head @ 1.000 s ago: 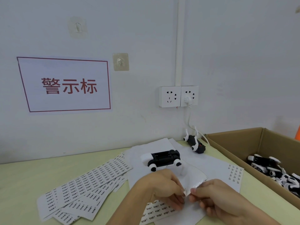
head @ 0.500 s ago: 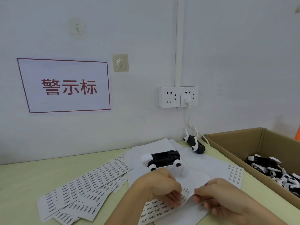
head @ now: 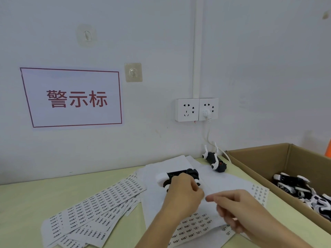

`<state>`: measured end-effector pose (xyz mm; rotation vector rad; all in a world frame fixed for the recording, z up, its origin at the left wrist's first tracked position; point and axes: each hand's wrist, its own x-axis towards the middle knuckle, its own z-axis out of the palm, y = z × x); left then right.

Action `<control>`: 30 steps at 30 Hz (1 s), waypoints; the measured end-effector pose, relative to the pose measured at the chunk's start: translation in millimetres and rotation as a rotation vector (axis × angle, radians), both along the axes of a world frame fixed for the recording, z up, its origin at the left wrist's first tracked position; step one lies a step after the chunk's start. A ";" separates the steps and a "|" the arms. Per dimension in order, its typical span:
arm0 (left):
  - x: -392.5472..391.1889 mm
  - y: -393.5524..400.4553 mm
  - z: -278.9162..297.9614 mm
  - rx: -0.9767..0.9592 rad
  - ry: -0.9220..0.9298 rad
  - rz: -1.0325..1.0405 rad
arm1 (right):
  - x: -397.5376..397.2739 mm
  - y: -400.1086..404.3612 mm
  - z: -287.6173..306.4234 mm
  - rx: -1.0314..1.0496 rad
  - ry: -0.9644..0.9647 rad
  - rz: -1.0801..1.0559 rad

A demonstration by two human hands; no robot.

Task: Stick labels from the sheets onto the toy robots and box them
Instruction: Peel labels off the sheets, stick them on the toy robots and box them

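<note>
left hand (head: 180, 196): lifted from label sheet (head: 195, 224) to toy robot (head: 179, 174) | right hand (head: 238, 210): released sheet

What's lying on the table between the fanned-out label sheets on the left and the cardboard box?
In the head view, between the label sheets and the cardboard box lie white backing sheets with two toy robots on them.

One head-worn view, looking forward and slightly down, close over the tabletop (head: 26, 197); the wall (head: 250, 68) fills twelve o'clock, the cardboard box (head: 268, 163) sits at three o'clock.
</note>
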<state>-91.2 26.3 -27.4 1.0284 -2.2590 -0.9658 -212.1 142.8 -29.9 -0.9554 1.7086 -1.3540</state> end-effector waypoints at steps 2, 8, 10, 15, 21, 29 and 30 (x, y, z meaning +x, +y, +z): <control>-4.6 4.7 -2.4 -0.096 0.017 0.035 | 5.6 -2.6 -2.7 -0.036 -0.098 0.022; -11.1 9.6 -6.2 -0.207 0.072 0.076 | 7.0 -3.7 -5.6 -0.083 -0.195 -0.022; -11.7 10.5 -6.6 -0.246 0.073 0.088 | 5.6 -3.7 -5.8 -0.101 -0.209 -0.040; -12.5 14.4 -9.0 -0.315 0.064 0.096 | 7.2 -3.5 -4.9 -0.116 -0.273 -0.039; -14.8 16.5 -12.6 -0.354 0.076 0.084 | 7.1 -3.7 -4.5 -0.132 -0.372 -0.048; -14.5 16.1 -17.1 -0.389 0.081 -0.029 | 5.0 -4.4 -5.2 -0.168 -0.365 -0.048; -14.9 17.2 -17.9 -0.402 0.059 -0.050 | 4.6 -4.4 -5.5 -0.176 -0.357 -0.054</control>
